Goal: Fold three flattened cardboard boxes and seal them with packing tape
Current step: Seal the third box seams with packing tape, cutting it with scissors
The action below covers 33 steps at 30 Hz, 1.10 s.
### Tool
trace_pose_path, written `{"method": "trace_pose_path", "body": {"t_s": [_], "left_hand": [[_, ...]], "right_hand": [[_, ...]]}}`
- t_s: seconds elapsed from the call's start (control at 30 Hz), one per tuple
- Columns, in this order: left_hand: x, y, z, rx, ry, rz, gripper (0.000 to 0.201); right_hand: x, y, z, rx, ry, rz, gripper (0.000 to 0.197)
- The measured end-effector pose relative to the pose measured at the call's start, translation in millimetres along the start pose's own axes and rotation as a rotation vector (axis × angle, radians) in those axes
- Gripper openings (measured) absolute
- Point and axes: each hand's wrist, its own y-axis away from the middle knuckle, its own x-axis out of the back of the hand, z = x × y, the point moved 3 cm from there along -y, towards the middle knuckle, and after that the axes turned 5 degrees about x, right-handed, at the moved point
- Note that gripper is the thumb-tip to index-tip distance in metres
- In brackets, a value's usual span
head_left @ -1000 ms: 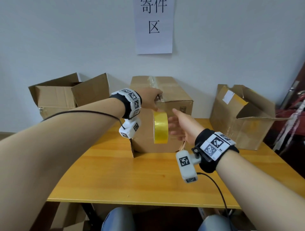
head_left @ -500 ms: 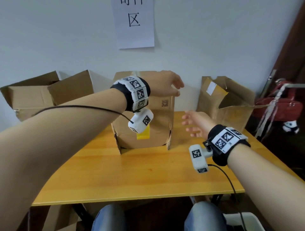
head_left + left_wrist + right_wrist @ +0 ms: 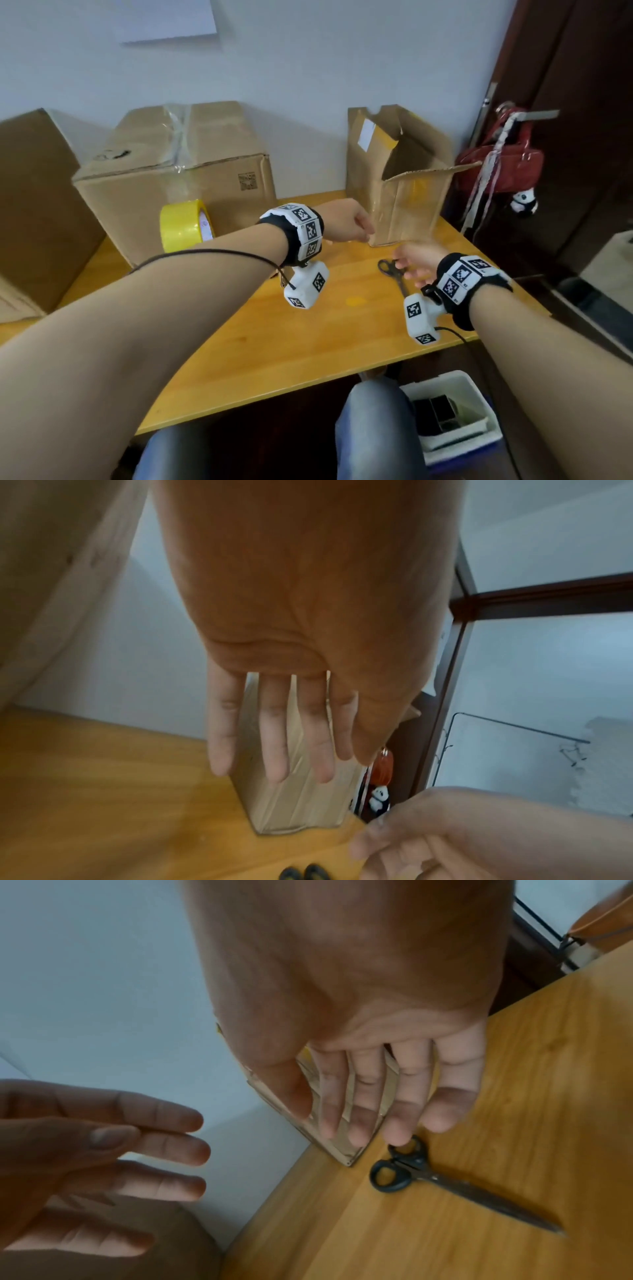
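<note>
A sealed cardboard box (image 3: 178, 164) stands at the back of the wooden table (image 3: 274, 342), and a yellow tape roll (image 3: 185, 226) stands on edge in front of it. To the right is an upright box with open flaps (image 3: 404, 192). My left hand (image 3: 349, 224) is empty with straight fingers (image 3: 274, 737), close to that box's (image 3: 298, 804) lower left corner. My right hand (image 3: 416, 263) hovers with spread fingers (image 3: 363, 1110) just above black-handled scissors (image 3: 445, 1185) lying beside the box's corner (image 3: 339, 1148).
A third open box (image 3: 30, 205) fills the left edge. A red bag (image 3: 503, 164) and a small panda toy (image 3: 524, 202) hang on the dark door at right. A white bin (image 3: 455, 418) sits on the floor under the table's right edge.
The view has swung right. My left hand left the sealed box's top and came down toward the open box. My right hand moved right, over the scissors. The tape roll now stands on the table.
</note>
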Motion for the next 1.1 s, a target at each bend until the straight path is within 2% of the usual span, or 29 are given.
{"method": "trace_pose_path", "body": {"t_s": [0.1,0.23,0.37,0.47,0.6,0.67,0.73,0.83,0.9,0.97,1.1], "left_hand": [[-15,-17,-9,0.038,0.036,-0.057,0.015],[-29,-32,-20,0.066,0.060,-0.114,0.023],[-41,-43,-26,0.075,0.078,-0.152,0.023],[-44,-47,-28,0.082,0.080,-0.164,0.022],[-43,-46,-28,0.081,0.091,-0.173,0.026],[-40,-42,-26,0.082,0.082,-0.143,0.025],[-33,-35,-22,0.093,0.057,-0.077,0.026],[-21,-19,-15,0.113,0.051,0.003,0.043],[-9,-5,-8,0.080,0.018,0.059,0.041],[6,10,1,0.014,-0.002,0.144,0.030],[31,42,9,-0.045,0.086,0.255,0.016]], "right_hand": [[-2,-22,11,-0.003,0.087,0.024,0.020],[-8,-52,19,-0.019,0.163,0.051,0.027],[-10,-75,31,-0.037,0.231,0.093,0.035],[-15,-82,37,-0.052,0.332,0.124,0.047],[-23,-75,32,-0.004,0.444,0.135,0.044],[-25,-69,27,0.056,0.332,0.159,0.048],[-24,-56,14,0.124,0.052,0.201,0.042],[-19,-24,-22,0.229,-0.387,0.267,0.028],[-15,-2,-49,0.291,-0.576,0.300,0.025],[-16,17,-73,0.342,-0.684,0.292,0.025],[-16,47,-107,0.401,-0.686,0.301,0.022]]}}
